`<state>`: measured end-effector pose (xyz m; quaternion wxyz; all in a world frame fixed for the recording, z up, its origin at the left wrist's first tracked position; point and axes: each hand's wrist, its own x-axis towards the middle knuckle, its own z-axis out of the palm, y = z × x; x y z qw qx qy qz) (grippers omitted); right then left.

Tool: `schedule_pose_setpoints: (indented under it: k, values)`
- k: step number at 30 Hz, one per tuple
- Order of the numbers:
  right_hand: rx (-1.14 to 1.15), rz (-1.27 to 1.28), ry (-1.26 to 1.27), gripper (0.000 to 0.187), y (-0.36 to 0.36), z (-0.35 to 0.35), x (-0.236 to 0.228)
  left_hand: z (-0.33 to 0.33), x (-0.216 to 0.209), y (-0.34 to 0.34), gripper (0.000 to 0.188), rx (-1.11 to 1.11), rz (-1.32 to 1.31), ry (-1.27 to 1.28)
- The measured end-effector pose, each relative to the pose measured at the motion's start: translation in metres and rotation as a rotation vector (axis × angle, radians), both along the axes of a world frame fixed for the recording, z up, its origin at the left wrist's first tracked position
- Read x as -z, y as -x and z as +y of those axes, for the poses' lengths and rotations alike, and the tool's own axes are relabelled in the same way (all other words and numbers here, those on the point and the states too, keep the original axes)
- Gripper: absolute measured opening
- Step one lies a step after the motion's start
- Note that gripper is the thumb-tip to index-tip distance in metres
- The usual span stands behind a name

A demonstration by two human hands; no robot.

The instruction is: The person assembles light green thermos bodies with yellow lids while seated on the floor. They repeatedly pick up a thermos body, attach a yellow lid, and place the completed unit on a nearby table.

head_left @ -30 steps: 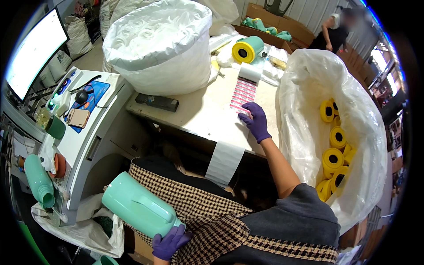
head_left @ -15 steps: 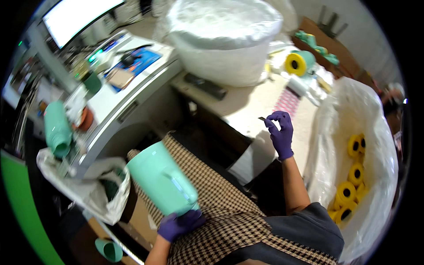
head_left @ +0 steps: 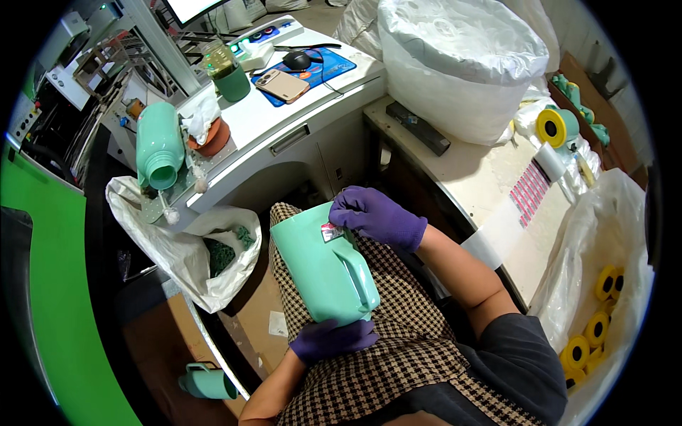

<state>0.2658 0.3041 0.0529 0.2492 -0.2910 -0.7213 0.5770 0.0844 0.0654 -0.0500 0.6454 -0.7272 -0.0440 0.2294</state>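
A mint-green plastic jug [head_left: 316, 263] with a side handle lies tilted across my lap, its wide rim pointing up and away. My left hand [head_left: 334, 343], in a purple glove, is closed around the jug's base. My right hand [head_left: 380, 218], gloved alike, has its fingertips pinched at the edge of a small printed label [head_left: 331, 232] on the jug's side, near the rim and above the handle. The fingers hide part of that edge.
A sheet of pink labels [head_left: 529, 192] lies on the right-hand table beside a big white sack [head_left: 455, 85]. Yellow-ended parts [head_left: 597, 329] fill a lined bin. At left, a green vessel [head_left: 158, 142] stands by the desk, above an open white bag [head_left: 170, 252].
My right hand has come left from beside the table to the jug, bringing the small label against its side. My left hand still holds the base. The view has shifted left.
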Motion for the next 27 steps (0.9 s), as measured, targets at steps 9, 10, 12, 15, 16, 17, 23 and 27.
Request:
schedule_pose_setpoints:
  k: [9,10,12,15,16,17,23,27]
  values:
    - [0.201,0.113,-0.270,0.048,0.027,0.014,0.018,-0.028,-0.005,0.017,0.052,0.377,1.649,-1.873]
    - [0.274,0.147,-0.331,0.048,0.027,0.030,0.038,-0.031,-0.010,0.022,0.054,0.445,2.534,-2.030]
    - [0.309,0.163,-0.497,0.049,0.038,0.050,0.038,-0.032,-0.072,0.036,0.055,0.353,3.329,-1.541]
    - [0.143,0.133,-0.896,0.055,0.084,0.046,-0.002,-0.073,-0.083,0.043,0.066,0.384,3.481,-0.103]
    - [0.045,0.105,-0.940,0.056,0.114,0.041,-0.017,-0.097,-0.065,0.055,0.064,0.254,3.203,-0.031]
    - [-0.042,0.075,-0.984,0.057,0.143,0.035,-0.030,-0.121,-0.049,0.068,0.063,0.085,2.924,0.065]
    - [0.069,-0.277,-1.312,0.039,0.327,0.054,-0.032,-0.149,-0.057,0.084,0.059,-0.290,2.835,0.436]
    - [0.028,-0.151,-1.402,0.020,0.342,0.071,-0.027,-0.143,-0.072,0.112,0.061,0.178,3.429,0.668]
